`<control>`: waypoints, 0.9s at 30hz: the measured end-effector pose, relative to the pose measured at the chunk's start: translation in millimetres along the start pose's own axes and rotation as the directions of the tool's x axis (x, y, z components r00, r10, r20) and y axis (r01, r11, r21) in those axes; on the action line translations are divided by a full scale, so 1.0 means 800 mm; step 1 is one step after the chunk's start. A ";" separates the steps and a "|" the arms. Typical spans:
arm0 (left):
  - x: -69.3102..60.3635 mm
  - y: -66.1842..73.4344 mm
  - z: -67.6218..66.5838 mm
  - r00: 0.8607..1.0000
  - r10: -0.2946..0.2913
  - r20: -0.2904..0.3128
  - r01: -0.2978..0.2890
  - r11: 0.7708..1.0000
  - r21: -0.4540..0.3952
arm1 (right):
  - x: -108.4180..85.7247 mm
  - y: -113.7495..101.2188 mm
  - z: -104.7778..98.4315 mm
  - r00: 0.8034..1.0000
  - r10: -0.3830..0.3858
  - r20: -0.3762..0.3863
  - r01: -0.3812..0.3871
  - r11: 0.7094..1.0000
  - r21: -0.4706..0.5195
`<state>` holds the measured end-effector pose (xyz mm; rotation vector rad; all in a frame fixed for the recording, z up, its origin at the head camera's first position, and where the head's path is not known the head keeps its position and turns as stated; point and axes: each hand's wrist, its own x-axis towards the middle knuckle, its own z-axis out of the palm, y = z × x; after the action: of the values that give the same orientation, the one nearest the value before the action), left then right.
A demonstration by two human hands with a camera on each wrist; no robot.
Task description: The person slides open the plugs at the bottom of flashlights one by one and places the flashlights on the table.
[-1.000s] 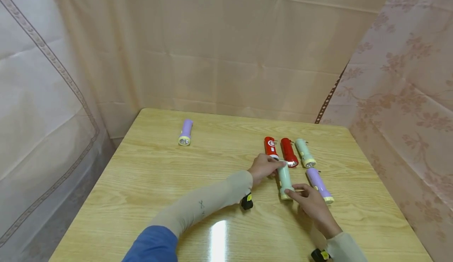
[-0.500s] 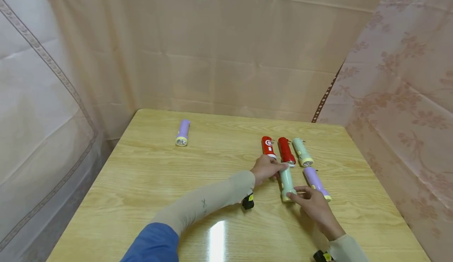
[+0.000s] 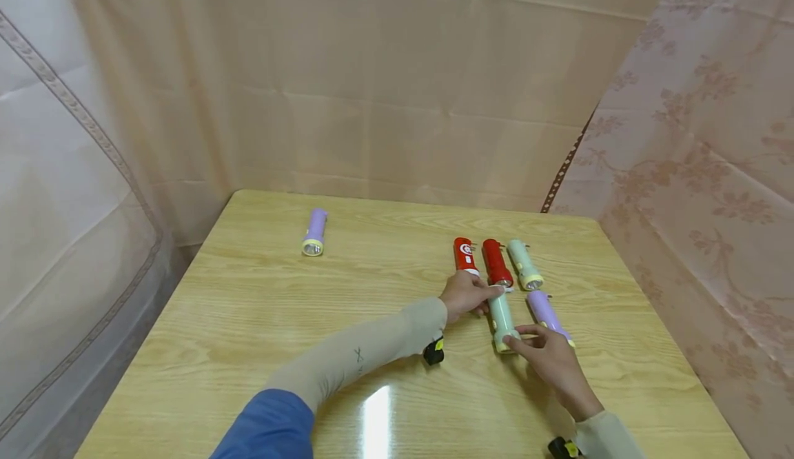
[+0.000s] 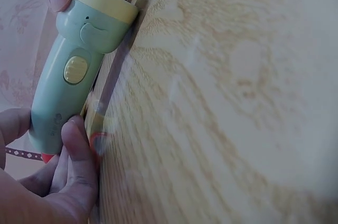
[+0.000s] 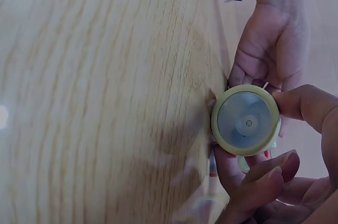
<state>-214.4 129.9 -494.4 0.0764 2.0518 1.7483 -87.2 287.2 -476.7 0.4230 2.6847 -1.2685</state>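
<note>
Both hands hold a pale green flashlight (image 3: pixel 501 318) with a yellow rim, at the right part of the table. The left hand (image 3: pixel 462 296) pinches its tail end between thumb and fingers. At the lamp end the right hand (image 3: pixel 548 359) grips the head between thumb and fingers. The left wrist view shows the yellow switch (image 4: pixel 76 70) on the flashlight's side. In the right wrist view the round lens (image 5: pixel 245 121) faces the camera. Just beyond the tail lies a plain red flashlight (image 3: pixel 496 262). Left of it, a red flashlight with a white emblem (image 3: pixel 465 256) is partly behind the left hand.
A second green flashlight (image 3: pixel 524 264) lies right of the red ones. Nearer, a purple flashlight (image 3: pixel 546 313) is partly covered by the right hand. Another purple flashlight (image 3: pixel 314 231) lies apart at the far left of the wooden table (image 3: pixel 267 321). Cloth curtains (image 3: pixel 384 87) surround the table.
The held green flashlight has shifted slightly right and nearer relative to the lying flashlights, both hands moving with it. The head view has turned slightly.
</note>
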 end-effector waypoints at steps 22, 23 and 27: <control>0.001 0.002 0.006 1.000 -0.006 0.021 0.005 0.999 0.040 | -0.003 0.000 -0.009 0.999 -0.034 -0.010 0.034 0.997 -0.065; 0.000 0.003 0.007 1.000 -0.006 0.021 0.005 0.999 0.040 | -0.003 0.000 -0.010 0.999 -0.037 -0.011 0.036 0.997 -0.069; -0.005 0.006 0.009 0.999 -0.008 0.032 0.006 0.999 0.054 | -0.004 -0.001 -0.013 0.999 -0.039 -0.012 0.038 0.996 -0.086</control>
<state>-209.4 136.1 -489.6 0.1127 2.0735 1.6769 -84.7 294.2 -468.7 0.3726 2.7591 -1.1593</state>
